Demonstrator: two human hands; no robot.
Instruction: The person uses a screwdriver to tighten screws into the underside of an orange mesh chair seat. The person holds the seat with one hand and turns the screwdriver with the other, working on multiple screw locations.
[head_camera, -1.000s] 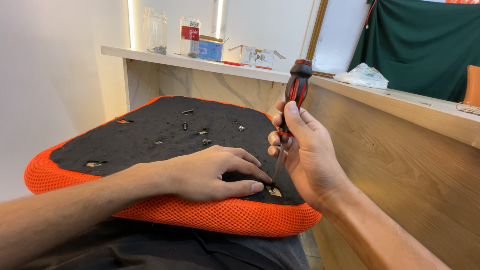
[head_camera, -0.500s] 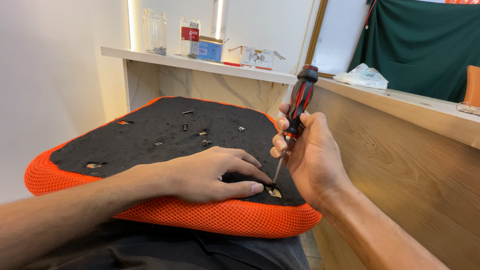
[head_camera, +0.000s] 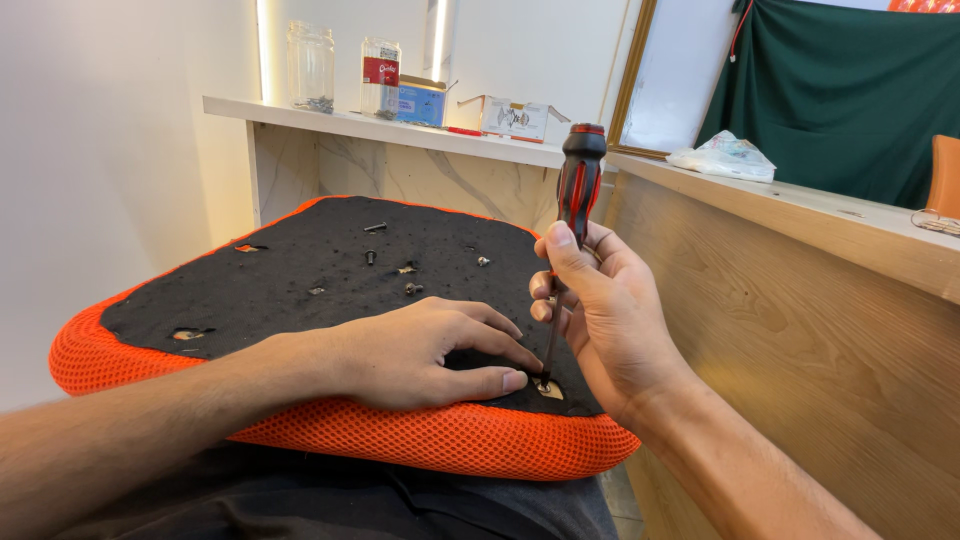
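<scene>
While the seat cushion is pressed flat by spread left hand fingers, a screwdriver is pinched upright by right hand fingers, tip at near-edge screw.

Looked like a small workshop or shop fit-out space: pale wooden counter along the right, marble-faced white shelf carrying a glass jar of screws and small cardboard boxes, green curtain behind, gold-framed panel propped against the wall.
</scene>
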